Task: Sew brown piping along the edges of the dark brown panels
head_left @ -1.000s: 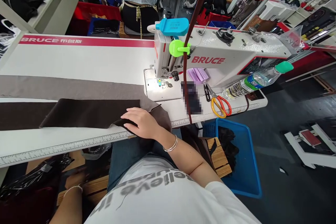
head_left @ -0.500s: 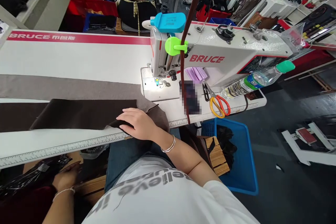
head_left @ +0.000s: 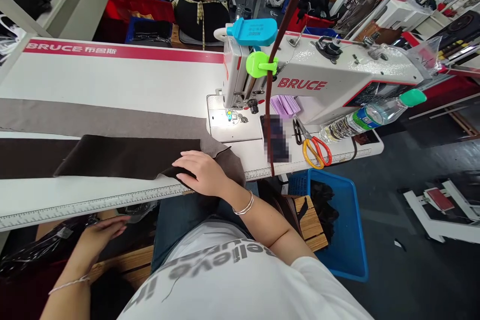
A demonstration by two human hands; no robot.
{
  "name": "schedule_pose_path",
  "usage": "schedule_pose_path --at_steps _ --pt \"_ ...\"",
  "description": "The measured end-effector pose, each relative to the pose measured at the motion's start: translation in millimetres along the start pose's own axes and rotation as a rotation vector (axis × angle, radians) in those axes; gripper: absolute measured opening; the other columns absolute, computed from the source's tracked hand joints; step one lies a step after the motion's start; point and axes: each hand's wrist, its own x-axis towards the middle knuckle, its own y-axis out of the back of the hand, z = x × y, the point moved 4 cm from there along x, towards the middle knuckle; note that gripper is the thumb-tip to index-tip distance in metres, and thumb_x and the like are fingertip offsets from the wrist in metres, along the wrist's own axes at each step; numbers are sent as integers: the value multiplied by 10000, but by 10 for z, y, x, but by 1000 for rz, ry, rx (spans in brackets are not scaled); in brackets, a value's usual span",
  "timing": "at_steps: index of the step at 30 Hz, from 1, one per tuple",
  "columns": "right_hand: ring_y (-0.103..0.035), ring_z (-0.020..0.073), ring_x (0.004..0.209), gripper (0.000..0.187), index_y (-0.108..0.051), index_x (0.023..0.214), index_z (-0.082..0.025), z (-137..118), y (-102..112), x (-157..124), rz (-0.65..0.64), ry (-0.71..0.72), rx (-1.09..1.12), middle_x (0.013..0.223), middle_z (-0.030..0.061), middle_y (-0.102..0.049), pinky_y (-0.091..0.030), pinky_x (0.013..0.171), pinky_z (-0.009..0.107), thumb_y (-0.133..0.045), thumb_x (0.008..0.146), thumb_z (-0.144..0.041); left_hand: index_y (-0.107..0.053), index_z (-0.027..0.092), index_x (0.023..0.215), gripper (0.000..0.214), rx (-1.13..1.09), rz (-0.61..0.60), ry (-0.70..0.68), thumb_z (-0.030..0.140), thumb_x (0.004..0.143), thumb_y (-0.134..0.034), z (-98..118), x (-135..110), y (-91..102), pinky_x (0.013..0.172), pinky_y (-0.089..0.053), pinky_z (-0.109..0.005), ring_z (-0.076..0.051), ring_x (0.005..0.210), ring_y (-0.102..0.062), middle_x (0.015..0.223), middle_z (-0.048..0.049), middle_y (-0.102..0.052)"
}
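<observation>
The right hand (head_left: 204, 174) rests its slightly parted fingers (head_left: 185, 162) on dark brown cloth (head_left: 123, 157), which lies along the front edge of the bench (head_left: 150, 80). Below that edge, the left hand (head_left: 98, 237) has loosely extended fingers; whether they grip anything, I cannot tell. Red "BRUCE" marks the sewing machine (head_left: 337, 76), and white "BRUCE 布鲁斯" the red strip (head_left: 168, 55) along the bench's far edge.

Free tabletop (head_left: 131, 80) beyond cloth (head_left: 112, 119), sewing machine (head_left: 337, 77) the right-side obstacle
</observation>
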Motion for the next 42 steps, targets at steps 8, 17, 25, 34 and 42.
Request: schedule_pose_path --at_steps 8,17,25,34,42 --pt "-559 220 1247 219 -664 1119 -159 2 -4 4 -15 -16 17 1169 82 -707 -379 1120 401 -552 941 -221 -801 335 770 154 97 -567 -333 440 706 -710 1172 -756 -465 673 -504 -377 -230 692 -598 785 -63 -672" --pt "-558 222 1248 224 -657 1122 -157 10 -8 7 -21 -21 22 1171 98 -703 -386 1113 409 -557 938 -234 -787 242 723 51 -291 -447 -874 216 745 -750 2393 -832 -693 548 -483 -279 -173 672 -605 733 -83 -643" --pt "-571 213 1227 223 -663 1106 -129 11 2 22 -14 5 18 1145 94 -715 -376 1130 368 -552 940 -229 -770 177 759 78 -615 -331 -766 162 691 -804 2345 -355 -845 603 -487 -238 -126 694 -610 758 -53 -651" --pt "-574 213 1219 220 -664 1102 -134 14 -3 22 -2 13 1 1138 85 -715 -392 1121 365 -550 943 -234 -741 187 751 89 -752 -323 -743 111 717 -772 2337 -312 -824 630 -493 -252 -124 720 -603 762 -32 -629" --pt "-576 214 1212 226 -668 1098 -120 16 -8 16 8 23 -7 1136 85 -717 -385 1125 360 -549 944 -236 -735 175 743 83 -775 -326 -740 99 719 -756 2313 -288 -825 627 -487 -257 -132 719 -599 761 -38 -625"
